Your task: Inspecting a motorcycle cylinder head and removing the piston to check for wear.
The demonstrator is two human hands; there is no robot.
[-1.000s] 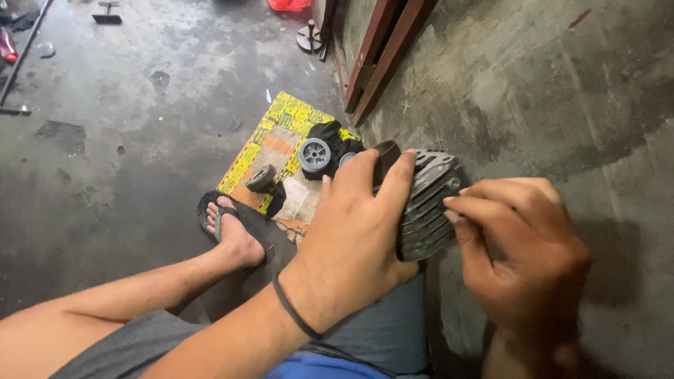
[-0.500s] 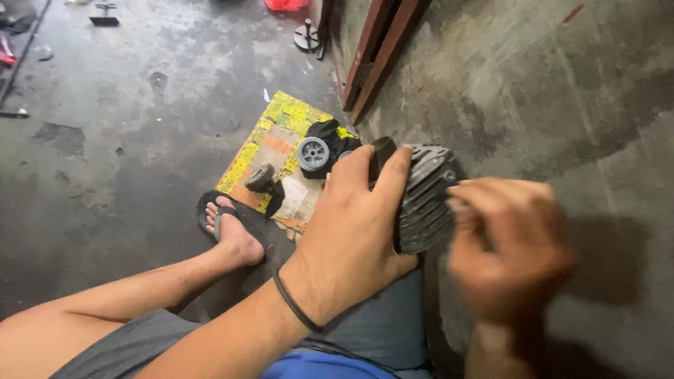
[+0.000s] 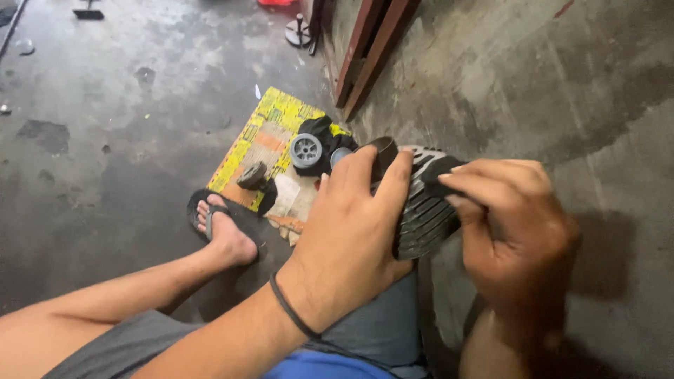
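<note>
Shifted since 0.5 s ago: right hand (image 3: 516, 238) now sharp, no longer blurred, fingers curled and pinching a small black piece against the finned part (image 3: 425, 210). Left hand (image 3: 354, 224) unchanged, closed around that part, held above the lap. Finned part: dark grey metal, ribbed, dirty. Yellow cardboard (image 3: 270, 130) with 2 small wheels on floor beyond.

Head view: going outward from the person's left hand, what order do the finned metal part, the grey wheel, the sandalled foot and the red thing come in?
From the left hand:
1. Finned metal part, gripped in it.
2. Grey wheel, just beyond on the yellow cardboard.
3. Sandalled foot, leftward; close to the wheel's rank.
4. Red thing, top edge.
</note>
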